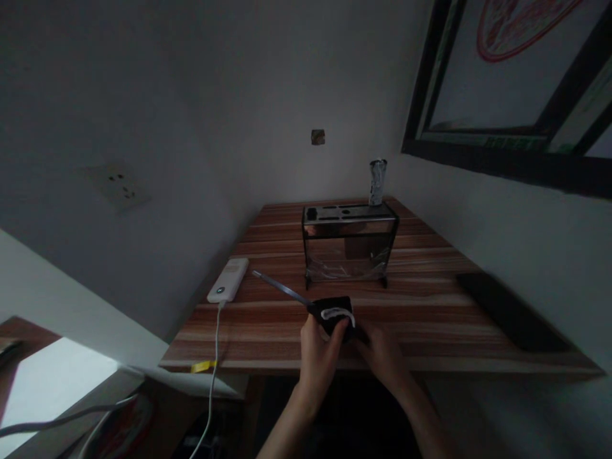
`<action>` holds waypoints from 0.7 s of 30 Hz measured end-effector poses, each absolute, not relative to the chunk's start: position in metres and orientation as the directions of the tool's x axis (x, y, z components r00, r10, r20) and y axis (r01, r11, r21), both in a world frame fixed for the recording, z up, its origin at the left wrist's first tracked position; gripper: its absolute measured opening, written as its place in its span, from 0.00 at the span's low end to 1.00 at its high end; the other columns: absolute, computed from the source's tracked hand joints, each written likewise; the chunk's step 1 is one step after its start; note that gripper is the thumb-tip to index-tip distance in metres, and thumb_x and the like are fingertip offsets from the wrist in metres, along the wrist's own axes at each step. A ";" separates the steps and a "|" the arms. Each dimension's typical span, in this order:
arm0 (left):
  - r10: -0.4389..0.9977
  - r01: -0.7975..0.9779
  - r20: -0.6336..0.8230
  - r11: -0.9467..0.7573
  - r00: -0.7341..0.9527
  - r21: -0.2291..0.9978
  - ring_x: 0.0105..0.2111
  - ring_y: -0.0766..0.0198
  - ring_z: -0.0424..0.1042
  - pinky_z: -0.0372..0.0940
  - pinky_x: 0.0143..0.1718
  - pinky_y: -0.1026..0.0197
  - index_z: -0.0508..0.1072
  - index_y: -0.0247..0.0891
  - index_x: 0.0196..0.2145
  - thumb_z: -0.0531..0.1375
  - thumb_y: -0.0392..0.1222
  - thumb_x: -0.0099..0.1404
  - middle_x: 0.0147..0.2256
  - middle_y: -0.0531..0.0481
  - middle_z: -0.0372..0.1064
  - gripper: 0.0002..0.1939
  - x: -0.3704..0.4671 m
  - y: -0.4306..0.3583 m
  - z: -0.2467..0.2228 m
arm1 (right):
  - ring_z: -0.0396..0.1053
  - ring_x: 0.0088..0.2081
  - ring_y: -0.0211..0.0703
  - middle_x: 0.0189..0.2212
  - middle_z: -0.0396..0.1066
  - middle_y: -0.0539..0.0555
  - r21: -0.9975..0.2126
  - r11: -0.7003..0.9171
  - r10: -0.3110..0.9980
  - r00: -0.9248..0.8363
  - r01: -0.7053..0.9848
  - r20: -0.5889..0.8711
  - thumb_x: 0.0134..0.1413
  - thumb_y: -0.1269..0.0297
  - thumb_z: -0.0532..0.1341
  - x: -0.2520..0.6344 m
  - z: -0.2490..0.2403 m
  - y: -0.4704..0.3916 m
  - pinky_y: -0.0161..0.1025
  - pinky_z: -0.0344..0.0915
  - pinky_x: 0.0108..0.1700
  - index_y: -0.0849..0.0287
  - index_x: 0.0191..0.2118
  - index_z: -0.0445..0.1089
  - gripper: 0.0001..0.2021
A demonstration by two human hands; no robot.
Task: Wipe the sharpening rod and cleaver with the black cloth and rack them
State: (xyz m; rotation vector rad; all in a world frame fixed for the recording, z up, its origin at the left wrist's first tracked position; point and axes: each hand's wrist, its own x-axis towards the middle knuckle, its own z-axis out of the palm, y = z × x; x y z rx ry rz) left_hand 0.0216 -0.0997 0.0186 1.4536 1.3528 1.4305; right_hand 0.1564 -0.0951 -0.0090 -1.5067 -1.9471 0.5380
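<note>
My left hand [319, 347] is closed on a dark, squarish piece [335, 306] near the table's front edge, thumb on top. I cannot make out whether it is cloth or something stiffer. A curved white strip [337, 312] lies across it. A thin grey metal rod [282, 285] sticks out from its left side, pointing up and left. Close against the right side of the dark piece is my right hand [382, 357], its fingers curled and partly hidden in shadow; what they grip is unclear. Just beyond stands a clear-fronted rack [351, 228] with a slotted top.
A crumpled silvery tube [377, 182] stands upright at the rack's back right corner. To the left lies a white power bank [228, 280] with a cable [217, 338] hanging over the edge, past yellow tape [203, 366]. A flat black slab [511, 312] lies at right.
</note>
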 end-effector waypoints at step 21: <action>0.964 0.142 0.224 -0.204 -0.142 0.969 0.35 0.58 0.72 0.64 0.38 0.60 0.72 0.34 0.32 0.64 0.43 0.48 0.31 0.47 0.74 0.13 -0.004 -0.096 0.034 | 0.69 0.42 0.50 0.40 0.73 0.56 -0.692 0.276 0.961 -0.192 0.667 0.198 0.46 0.73 0.57 0.156 -0.013 -0.092 0.43 0.62 0.44 0.56 0.44 0.70 0.16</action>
